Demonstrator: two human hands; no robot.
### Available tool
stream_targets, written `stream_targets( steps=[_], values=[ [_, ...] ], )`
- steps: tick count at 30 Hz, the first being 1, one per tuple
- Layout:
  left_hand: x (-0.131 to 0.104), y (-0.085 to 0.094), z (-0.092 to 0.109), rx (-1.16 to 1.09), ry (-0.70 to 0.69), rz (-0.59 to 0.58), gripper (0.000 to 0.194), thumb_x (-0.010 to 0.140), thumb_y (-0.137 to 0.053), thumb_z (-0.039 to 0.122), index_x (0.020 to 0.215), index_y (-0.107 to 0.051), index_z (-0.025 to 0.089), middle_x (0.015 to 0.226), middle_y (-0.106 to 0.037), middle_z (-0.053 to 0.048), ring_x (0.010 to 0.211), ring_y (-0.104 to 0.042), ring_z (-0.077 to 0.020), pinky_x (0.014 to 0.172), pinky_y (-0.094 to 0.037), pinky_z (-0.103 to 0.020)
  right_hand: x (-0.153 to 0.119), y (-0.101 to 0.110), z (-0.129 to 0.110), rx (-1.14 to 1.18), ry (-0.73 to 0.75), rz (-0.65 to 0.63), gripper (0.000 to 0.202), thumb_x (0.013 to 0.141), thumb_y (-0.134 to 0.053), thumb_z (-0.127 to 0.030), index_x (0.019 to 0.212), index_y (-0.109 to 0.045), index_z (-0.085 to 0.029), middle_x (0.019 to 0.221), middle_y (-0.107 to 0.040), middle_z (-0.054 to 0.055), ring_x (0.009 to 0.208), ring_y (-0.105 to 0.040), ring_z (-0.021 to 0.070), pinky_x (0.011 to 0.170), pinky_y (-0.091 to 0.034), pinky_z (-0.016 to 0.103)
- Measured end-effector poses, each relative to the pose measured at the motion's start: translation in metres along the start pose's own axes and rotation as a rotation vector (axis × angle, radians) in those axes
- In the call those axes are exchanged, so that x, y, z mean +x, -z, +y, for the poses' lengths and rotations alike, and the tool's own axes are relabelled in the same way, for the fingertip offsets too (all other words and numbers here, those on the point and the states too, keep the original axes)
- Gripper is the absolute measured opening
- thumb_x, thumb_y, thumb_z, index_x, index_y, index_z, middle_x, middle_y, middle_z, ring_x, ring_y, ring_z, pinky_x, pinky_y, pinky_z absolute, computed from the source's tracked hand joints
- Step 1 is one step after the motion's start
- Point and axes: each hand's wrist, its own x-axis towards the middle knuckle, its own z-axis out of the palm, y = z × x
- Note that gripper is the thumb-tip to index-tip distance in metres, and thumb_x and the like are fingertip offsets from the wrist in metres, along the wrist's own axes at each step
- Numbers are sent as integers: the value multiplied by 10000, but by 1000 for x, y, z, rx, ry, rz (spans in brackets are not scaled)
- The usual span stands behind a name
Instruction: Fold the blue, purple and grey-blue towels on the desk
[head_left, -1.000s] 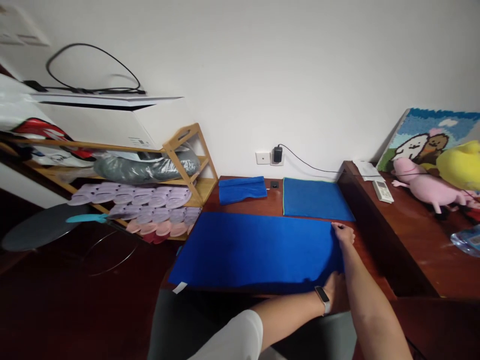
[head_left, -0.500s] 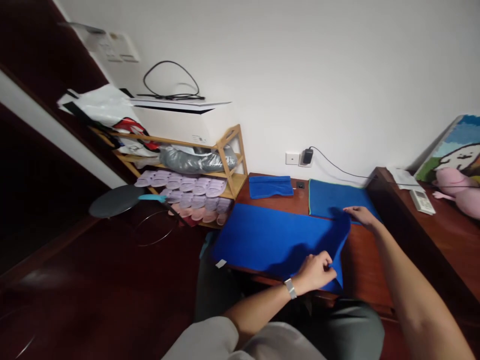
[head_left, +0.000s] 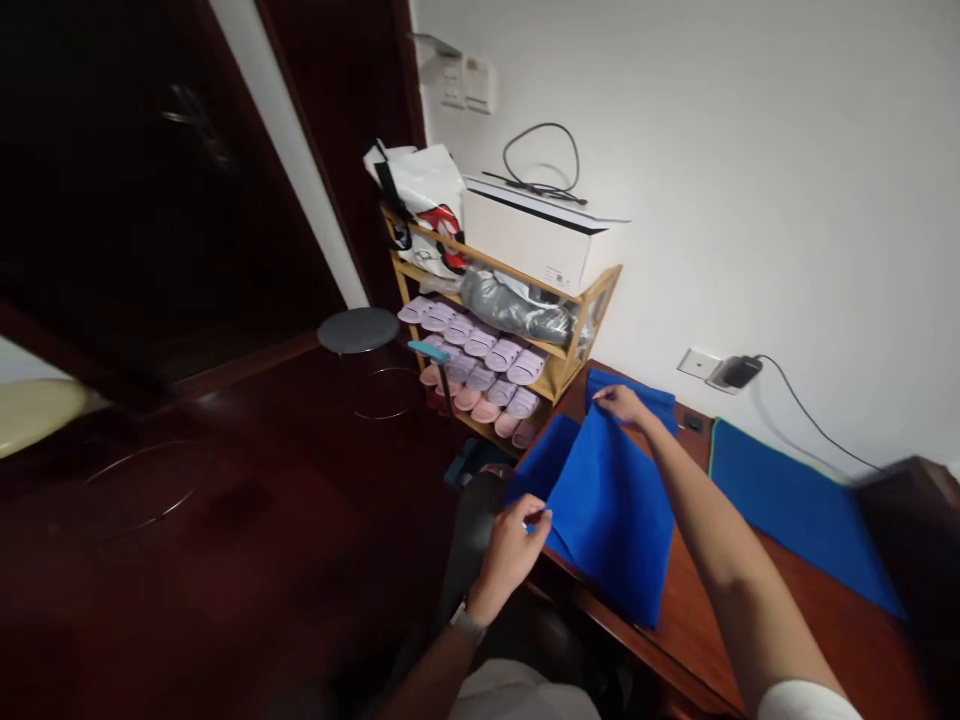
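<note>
A bright blue cloth (head_left: 611, 500) lies on the reddish-brown wooden table (head_left: 795, 620), its right part folded over toward the left. My left hand (head_left: 517, 545) pinches the near corner of the folded edge. At the far corner of that same edge, my right hand (head_left: 621, 404) is closed on the cloth between thumb and fingers. The edge is stretched between both hands, slightly raised above the lower layer. Behind my right hand lies a smaller folded blue cloth (head_left: 652, 402), partly hidden. Farther right, a blue cloth with a green edge (head_left: 795, 505) lies flat.
A wooden rack (head_left: 559, 375) with several purple slippers (head_left: 480, 335) and a white box (head_left: 529, 235) stands left of the table. A black charger (head_left: 739, 372) is plugged into the wall. Round stools (head_left: 358, 330) stand on the dark floor.
Both hands have carried the cloth's right edge leftward, folding it over the rest. The view has turned left, bringing the door and another stool into sight.
</note>
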Motion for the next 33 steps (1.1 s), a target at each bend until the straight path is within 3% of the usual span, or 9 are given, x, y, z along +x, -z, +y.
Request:
stream_targets(
  steps=[3, 6, 9, 12, 16, 20, 28, 33],
  values=[
    [10, 15, -53, 291, 80, 186, 87, 891, -626, 206, 819, -670, 230, 941, -727, -60, 957, -687, -255, 912, -538, -390, 33, -58, -24, -38, 17, -65, 194, 805, -654, -113, 857, -820, -198, 866, -816, 41, 899, -775, 226, 882, -576, 271],
    [13, 15, -95, 382, 126, 174, 97, 850, -636, 155, 783, -655, 223, 901, -712, -55, 929, -692, -254, 902, -542, -397, 45, -99, -27, -62, 30, -96, 220, 817, -645, -105, 871, -822, -223, 910, -822, 35, 942, -782, 226, 928, -576, 282],
    [11, 9, -115, 355, 96, 154, 95, 871, -623, 169, 814, -663, 233, 895, -718, -45, 913, -699, -246, 878, -551, -382, 48, -121, -18, -69, 63, -108, 241, 867, -634, -135, 974, -823, -239, 1025, -823, 29, 1037, -772, 214, 1001, -558, 290],
    [7, 5, -121, 328, 66, 200, 91, 881, -626, 183, 866, -692, 244, 972, -754, -52, 963, -707, -259, 902, -560, -397, 51, -132, -8, -75, 90, -116, 268, 886, -632, -133, 1053, -814, -237, 1136, -809, 45, 1125, -747, 214, 1062, -531, 307],
    [5, 5, -125, 262, 18, 245, 120, 893, -639, 186, 903, -732, 261, 1053, -789, -51, 1013, -735, -254, 947, -581, -394, 56, -137, 0, -86, 92, -127, 320, 866, -658, -113, 1126, -801, -230, 1175, -800, 71, 1157, -739, 236, 1079, -527, 335],
    [8, 5, -124, 251, -4, 230, 159, 899, -634, 153, 886, -747, 265, 1107, -798, -55, 1064, -742, -250, 994, -580, -395, 58, -132, 5, -82, 111, -149, 227, 877, -665, -139, 1022, -814, -231, 1111, -812, 68, 1114, -750, 234, 1058, -537, 332],
    [16, 10, -117, 319, 216, 156, 155, 875, -679, 112, 873, -741, 253, 1007, -808, -29, 944, -770, -216, 840, -580, -309, 48, -118, -6, -50, 149, -141, 187, 866, -681, -163, 1000, -800, -218, 1024, -819, 62, 993, -767, 222, 950, -578, 312],
    [16, 20, -115, 214, 213, 174, 155, 868, -665, 126, 858, -752, 254, 1060, -822, -31, 994, -781, -220, 888, -575, -316, 39, -94, -21, -24, 197, -135, 149, 891, -691, -230, 990, -801, -208, 1027, -818, 84, 972, -758, 235, 933, -567, 318]
  ],
)
